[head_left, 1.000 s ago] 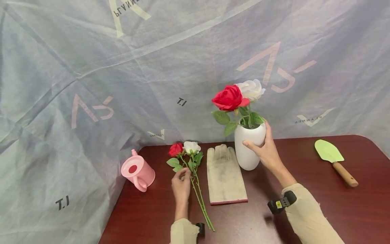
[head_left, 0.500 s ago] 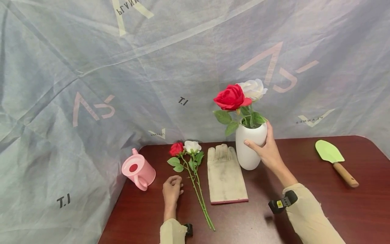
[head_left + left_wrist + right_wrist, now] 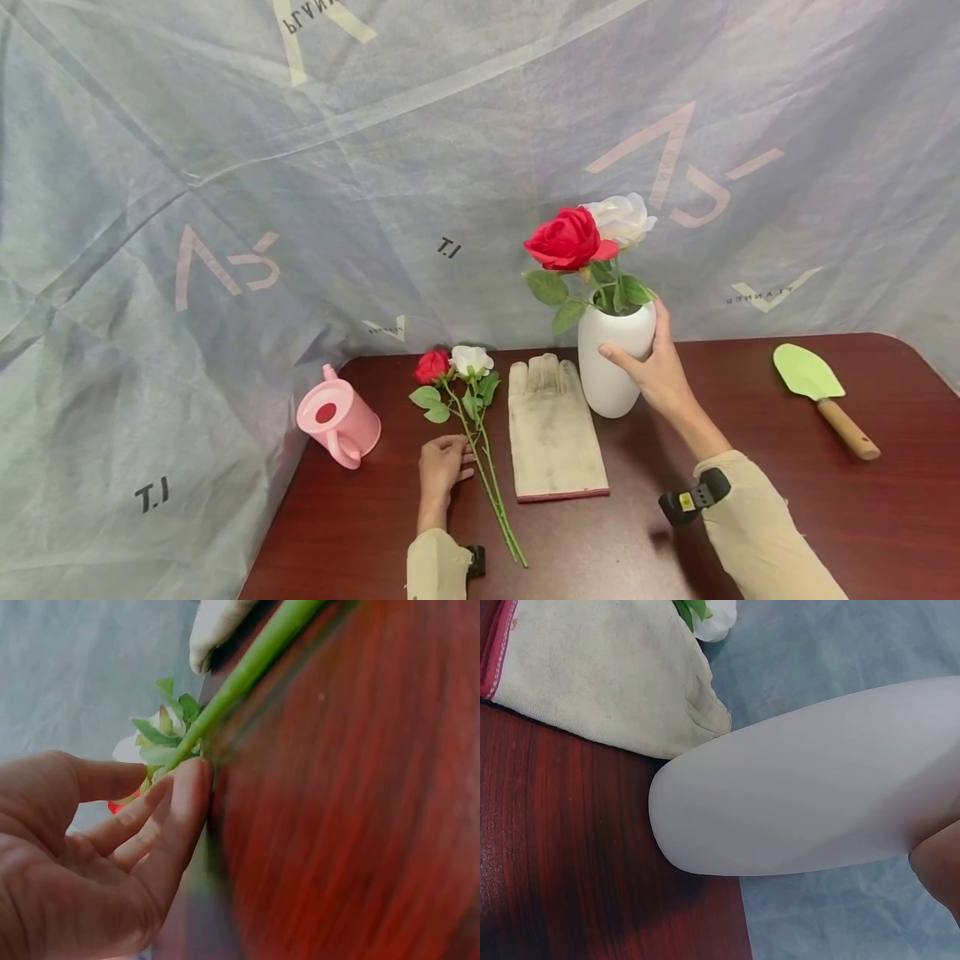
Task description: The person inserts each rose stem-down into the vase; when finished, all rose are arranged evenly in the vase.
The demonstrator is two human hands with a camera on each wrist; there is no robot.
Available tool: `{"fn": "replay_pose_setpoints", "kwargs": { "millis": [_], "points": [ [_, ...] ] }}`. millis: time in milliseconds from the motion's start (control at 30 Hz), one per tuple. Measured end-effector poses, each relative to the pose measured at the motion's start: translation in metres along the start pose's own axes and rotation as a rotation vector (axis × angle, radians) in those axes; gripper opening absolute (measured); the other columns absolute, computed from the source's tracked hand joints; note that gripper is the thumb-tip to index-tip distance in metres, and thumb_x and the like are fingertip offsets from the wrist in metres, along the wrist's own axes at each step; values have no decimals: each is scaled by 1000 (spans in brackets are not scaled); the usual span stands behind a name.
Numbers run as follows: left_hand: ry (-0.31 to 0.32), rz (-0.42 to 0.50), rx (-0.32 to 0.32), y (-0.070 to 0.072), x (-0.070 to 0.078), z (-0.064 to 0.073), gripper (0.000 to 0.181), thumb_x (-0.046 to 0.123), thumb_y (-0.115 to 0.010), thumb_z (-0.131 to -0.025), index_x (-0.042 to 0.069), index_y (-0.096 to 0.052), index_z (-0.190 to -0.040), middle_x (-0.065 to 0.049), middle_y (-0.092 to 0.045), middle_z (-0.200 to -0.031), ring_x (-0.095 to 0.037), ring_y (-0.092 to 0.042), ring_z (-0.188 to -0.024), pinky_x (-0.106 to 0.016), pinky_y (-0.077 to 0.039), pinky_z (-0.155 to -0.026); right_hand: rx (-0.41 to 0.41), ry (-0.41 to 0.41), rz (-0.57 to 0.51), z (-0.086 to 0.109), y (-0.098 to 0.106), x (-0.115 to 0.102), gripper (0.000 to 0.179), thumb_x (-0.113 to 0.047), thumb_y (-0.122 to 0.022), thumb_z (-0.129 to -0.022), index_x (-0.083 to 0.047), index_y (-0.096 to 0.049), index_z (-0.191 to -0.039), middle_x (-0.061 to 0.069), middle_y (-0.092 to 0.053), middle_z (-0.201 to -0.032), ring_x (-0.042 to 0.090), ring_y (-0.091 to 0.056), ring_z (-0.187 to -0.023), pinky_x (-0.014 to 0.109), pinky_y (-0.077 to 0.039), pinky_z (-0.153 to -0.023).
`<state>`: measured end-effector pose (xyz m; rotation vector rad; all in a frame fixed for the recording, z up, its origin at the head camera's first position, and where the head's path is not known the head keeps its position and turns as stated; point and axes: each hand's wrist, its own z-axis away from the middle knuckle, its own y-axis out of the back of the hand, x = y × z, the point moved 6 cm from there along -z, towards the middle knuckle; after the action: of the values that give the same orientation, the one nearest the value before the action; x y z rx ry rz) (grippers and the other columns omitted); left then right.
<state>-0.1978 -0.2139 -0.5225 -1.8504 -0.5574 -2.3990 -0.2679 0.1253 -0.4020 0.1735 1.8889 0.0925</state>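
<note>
Pink watering can (image 3: 341, 418): upright on the table (image 3: 750, 400), far left. Left hand (image 3: 441, 468): fingers partly bent and spread, tips at the stems of a red rose (image 3: 432, 367) and a white rose (image 3: 472, 362) lying side by side; contact cannot be told. Work glove (image 3: 557, 442): flat, cuff nearest the person. White vase (image 3: 611, 388): roughly upright beside it, bearing larger red and white blooms (image 3: 567, 239). Right hand (image 3: 663, 379): fingers and thumb wrapped around the vase. Green trowel (image 3: 810, 372): far right, wooden handle nearer the person.

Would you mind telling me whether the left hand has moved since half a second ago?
Yes, the left hand has moved rightward, away from the pink watering can, toward the rose stems.
</note>
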Motion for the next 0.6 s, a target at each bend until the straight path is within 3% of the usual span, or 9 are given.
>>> {"fn": "replay_pose_setpoints", "kwargs": {
  "millis": [333, 600],
  "points": [
    [3, -51, -45, -6, 1, -4, 17, 6, -61, -89, -6, -68, -98, -13, -69, -82, -19, -65, -69, -29, -55, -55, 0, -1, -11, 0, -1, 1, 98, -19, -74, -81, -33, -4, -148, 10, -31, -139, 26, -40, -118, 52, -34, -93],
    [-16, 46, -37, 3, 7, -2, 21, 5, -59, -90, -9, -64, -105, -15, -68, -84, -17, -62, -69, -31, -55, -59, 1, -14, -7, 0, 0, 1, 98, -21, -74, -81, -33, -4, -148, 10, -31, -139, 26, -39, -119, 52, -34, -94]
  ]
}}
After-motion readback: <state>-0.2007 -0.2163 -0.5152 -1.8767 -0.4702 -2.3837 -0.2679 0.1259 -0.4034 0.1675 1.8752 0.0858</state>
